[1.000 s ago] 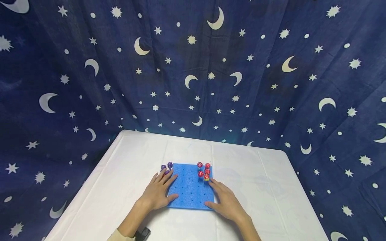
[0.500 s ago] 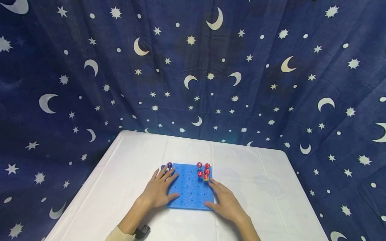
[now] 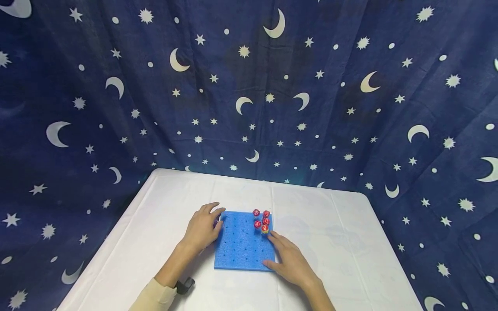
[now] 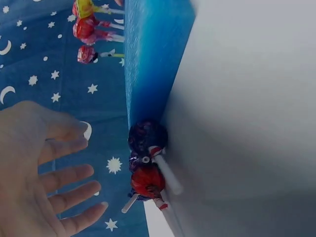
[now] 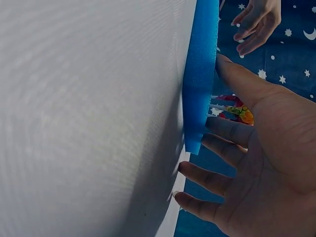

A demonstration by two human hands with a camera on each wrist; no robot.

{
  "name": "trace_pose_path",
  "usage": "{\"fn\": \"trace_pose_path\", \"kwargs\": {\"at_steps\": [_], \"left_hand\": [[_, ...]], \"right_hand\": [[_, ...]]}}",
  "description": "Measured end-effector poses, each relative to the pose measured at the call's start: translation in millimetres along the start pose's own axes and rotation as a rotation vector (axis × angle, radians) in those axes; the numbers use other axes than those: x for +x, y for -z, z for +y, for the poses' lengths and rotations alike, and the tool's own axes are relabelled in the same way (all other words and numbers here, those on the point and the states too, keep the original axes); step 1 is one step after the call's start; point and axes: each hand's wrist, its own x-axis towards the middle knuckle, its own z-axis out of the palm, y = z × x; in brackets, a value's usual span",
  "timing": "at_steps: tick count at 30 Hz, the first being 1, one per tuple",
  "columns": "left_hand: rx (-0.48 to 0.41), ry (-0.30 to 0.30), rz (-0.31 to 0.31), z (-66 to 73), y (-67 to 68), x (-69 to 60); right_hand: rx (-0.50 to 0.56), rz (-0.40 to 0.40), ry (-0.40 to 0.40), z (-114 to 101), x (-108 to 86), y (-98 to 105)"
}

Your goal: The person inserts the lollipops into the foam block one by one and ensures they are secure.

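Observation:
A blue foam board [image 3: 243, 248] with small holes lies on the table. Several red-wrapped lollipops [image 3: 266, 221] stand in its back right part, one with some yellow. Beside the board's left edge, purple lollipops [image 4: 147, 136] and a red one [image 4: 148, 180] lie in a group, mostly hidden by my left hand in the head view. Over that group is my left hand [image 3: 201, 229], fingers spread and slightly bent, holding nothing in the left wrist view [image 4: 49, 182]. My right hand [image 3: 292, 261] rests at the board's right edge, its thumb on the front right corner and its fingers extended.
A white cloth covers the table [image 3: 323, 224]. Behind and at both sides hangs a dark blue curtain [image 3: 218, 160] with moons and stars. A dark band [image 3: 185, 286] is on the left wrist, below a light sleeve [image 3: 155, 296].
My left hand has come off the board's left edge and lifted toward the back left, over the purple lollipops. The right hand has stayed at the board.

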Motion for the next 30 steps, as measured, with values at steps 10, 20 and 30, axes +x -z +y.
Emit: {"fn": "trace_pose_path", "kwargs": {"at_steps": [10, 20, 30], "left_hand": [[0.035, 0.056, -0.002, -11.1, -4.0, 21.1], [0.043, 0.07, -0.051, -16.7, -13.5, 30.4], [0.054, 0.068, -0.068, -22.7, -23.0, 35.2]], "right_hand": [[-0.007, -0.009, 0.001, 1.1, 0.9, -1.3], [-0.005, 0.004, 0.009, 1.7, 0.3, -1.7], [-0.008, 0.018, 0.019, 3.0, 0.1, -2.4]]}}
